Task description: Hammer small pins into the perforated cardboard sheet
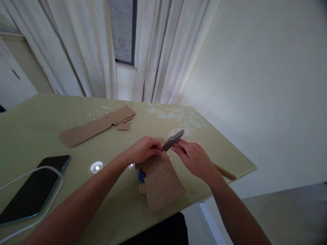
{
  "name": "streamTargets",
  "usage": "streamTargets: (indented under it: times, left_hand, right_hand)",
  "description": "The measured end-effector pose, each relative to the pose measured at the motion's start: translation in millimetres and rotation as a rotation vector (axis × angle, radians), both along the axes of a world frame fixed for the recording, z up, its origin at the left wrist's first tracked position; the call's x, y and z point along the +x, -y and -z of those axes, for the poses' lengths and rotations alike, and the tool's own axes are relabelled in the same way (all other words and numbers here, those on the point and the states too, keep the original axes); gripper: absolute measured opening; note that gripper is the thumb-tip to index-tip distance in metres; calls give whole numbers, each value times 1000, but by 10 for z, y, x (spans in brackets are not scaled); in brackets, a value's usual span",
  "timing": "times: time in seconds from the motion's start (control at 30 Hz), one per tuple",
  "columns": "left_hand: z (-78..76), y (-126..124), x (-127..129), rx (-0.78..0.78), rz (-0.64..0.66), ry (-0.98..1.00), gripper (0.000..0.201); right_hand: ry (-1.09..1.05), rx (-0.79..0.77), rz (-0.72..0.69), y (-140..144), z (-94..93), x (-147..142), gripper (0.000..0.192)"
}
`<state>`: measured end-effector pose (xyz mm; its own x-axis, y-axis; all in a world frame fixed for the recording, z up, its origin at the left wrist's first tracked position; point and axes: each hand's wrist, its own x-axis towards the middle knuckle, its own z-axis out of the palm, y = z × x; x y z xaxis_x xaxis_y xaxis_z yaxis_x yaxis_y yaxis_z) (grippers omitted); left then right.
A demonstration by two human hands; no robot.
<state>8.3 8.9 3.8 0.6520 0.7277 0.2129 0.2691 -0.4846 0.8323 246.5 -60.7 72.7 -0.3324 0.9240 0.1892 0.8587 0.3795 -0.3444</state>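
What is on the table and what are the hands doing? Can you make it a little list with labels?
left hand: pinches something small, too tiny to tell, at the top edge of the cardboard piece with holes
right hand: grips the hammer by its wooden handle, head close to the left fingers
hammer: metal head just above the cardboard's top edge
blue thing: partly hidden beside that cardboard
phone: dark screen, left, white cable looped around it
flat cardboard strip: farther back
table: pale green
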Motion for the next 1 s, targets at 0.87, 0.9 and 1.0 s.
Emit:
streamTargets:
  times: [0.87, 0.9, 1.0]
  left_hand:
    - [28, -9, 24, -21, 17, 1, 10]
    - [33, -11, 25, -23, 15, 3, 10]
    - [38, -13, 25, -29, 17, 10, 9]
  right_hand:
    - [137, 55, 46, 54, -28, -104, 26]
    - [112, 69, 49, 53, -19, -103, 27]
    - [40, 94, 47, 51, 16, -103, 28]
